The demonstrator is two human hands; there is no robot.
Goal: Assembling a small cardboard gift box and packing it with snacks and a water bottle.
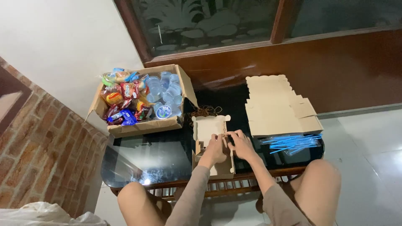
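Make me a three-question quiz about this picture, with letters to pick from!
1. Where do the blue straws lie?
A. inside the snack box
B. on the table's right end
C. on the floor

2. What colour is the small box the hands fold?
A. pale tan
B. red
C. green

3. How is the big carton of snacks and water cups?
A. taped shut
B. open on top
C. tipped over

Answers: 1 B, they rest by the stack of flat boxes. 2 A, plain cardboard. 3 B, the snacks show. Left hand and right hand both touch the small box.

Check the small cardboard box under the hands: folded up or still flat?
Partly folded. The small box has side walls raised and its lid flap open, with both hands, left and right, on it.
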